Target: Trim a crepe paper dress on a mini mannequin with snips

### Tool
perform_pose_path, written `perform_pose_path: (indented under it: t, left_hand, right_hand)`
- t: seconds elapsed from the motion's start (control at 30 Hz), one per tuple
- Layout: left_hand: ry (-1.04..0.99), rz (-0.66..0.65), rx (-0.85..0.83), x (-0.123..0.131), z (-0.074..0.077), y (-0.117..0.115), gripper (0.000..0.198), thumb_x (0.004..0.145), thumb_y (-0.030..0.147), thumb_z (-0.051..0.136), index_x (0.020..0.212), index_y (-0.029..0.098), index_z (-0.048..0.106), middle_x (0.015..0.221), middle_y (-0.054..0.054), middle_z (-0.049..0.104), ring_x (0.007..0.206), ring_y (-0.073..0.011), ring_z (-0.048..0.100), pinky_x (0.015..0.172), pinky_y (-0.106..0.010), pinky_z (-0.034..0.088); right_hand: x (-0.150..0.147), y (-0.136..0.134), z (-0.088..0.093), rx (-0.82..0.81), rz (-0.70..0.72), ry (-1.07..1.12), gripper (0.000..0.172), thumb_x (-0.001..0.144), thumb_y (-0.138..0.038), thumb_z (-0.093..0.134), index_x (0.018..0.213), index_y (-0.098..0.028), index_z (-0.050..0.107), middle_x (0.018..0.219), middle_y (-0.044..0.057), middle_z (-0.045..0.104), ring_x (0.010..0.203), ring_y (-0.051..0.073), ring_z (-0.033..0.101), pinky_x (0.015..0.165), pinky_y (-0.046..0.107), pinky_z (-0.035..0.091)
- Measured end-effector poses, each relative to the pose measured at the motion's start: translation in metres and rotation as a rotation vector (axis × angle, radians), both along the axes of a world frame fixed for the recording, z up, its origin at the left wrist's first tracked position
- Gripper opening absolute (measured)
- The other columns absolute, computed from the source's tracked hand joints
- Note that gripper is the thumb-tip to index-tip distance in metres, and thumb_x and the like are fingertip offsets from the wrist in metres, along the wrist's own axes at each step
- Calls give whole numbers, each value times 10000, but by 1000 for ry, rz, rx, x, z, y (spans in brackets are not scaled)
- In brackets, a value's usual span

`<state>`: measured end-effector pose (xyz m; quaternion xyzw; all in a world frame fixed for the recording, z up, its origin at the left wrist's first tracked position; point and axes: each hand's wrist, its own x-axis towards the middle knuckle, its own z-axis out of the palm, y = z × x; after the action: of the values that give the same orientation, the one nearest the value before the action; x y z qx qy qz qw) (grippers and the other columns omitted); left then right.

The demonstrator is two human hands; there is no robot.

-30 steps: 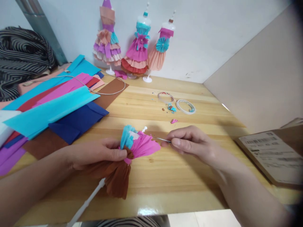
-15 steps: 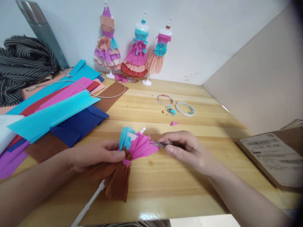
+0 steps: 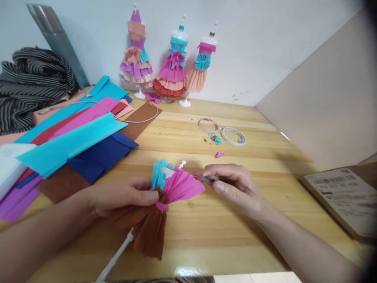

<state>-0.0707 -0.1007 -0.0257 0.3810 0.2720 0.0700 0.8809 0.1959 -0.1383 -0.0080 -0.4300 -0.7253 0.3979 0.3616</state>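
My left hand (image 3: pixel 126 196) is closed round the waist of a small paper dress (image 3: pixel 167 192) lying on the wooden table (image 3: pixel 206 232). The dress has a pink and turquoise top and a brown pleated skirt, on a white plastic stand (image 3: pixel 116 255) that points toward me. My right hand (image 3: pixel 235 186) is pinched on a thin metal tool (image 3: pixel 206 179), small scissors or tweezers, whose tip touches the pink paper's right edge.
Sheets of crepe paper (image 3: pixel 70 141) in turquoise, pink, navy, brown and purple lie at the left, crossed by a white cable (image 3: pixel 129 118). Three dressed mini mannequins (image 3: pixel 171 67) stand at the back wall. Two tape rings (image 3: pixel 232 135), paper scraps, a cardboard box (image 3: pixel 344 196) at right, striped fabric (image 3: pixel 32 86) far left.
My right hand has slid left, bringing the metal tool's tip up to the pink paper. The left hand keeps its hold on the dress. The camera shifted slightly.
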Motion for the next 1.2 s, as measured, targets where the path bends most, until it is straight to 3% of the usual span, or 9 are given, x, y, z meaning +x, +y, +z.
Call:
perform_pose_path:
  t: [0.2, 0.37, 0.73, 1.03, 1.2]
  left_hand:
    - [4, 18, 5, 0, 1, 0, 393, 698, 430, 787, 1008, 203, 703, 982, -25, 696, 974, -169, 599, 966, -309, 399]
    - [-3, 36, 29, 0, -1, 1, 411, 712, 435, 775, 1049, 215, 691, 1077, -32, 682, 1053, -194, 592, 985, -317, 388]
    - [-30, 31, 26, 0, -1, 0, 397, 722, 425, 769, 1050, 216, 691, 1064, -29, 688, 1078, -192, 587, 1001, -311, 383]
    - [54, 3, -7, -1, -4, -2, 438, 691, 464, 780, 1018, 190, 683, 969, -40, 695, 970, -198, 615, 966, -350, 410]
    - [45, 7, -15, 0, -4, -2, 428, 693, 454, 782, 1013, 188, 682, 992, -46, 697, 1039, -217, 599, 984, -359, 401]
  right_hand:
    - [4, 1, 2, 75, -16, -56, 433, 879, -557, 515, 756, -160, 636, 565, -2, 511, 505, 114, 429, 451, 235, 325]
    - [9, 1, 4, 155, -37, -84, 403, 882, -523, 536, 752, -163, 662, 578, 8, 574, 513, 118, 479, 465, 233, 355]
    - [8, 2, 4, -2, 29, -92, 408, 892, -488, 522, 753, -135, 670, 601, 19, 548, 537, 121, 463, 479, 236, 345]
    - [2, 0, 1, -3, 33, -70, 408, 904, -499, 506, 782, -142, 658, 617, 16, 552, 556, 121, 456, 499, 234, 352]
    - [-3, -2, 3, 4, 34, -58, 426, 907, -517, 495, 784, -145, 662, 617, 13, 554, 554, 118, 456, 496, 230, 353]
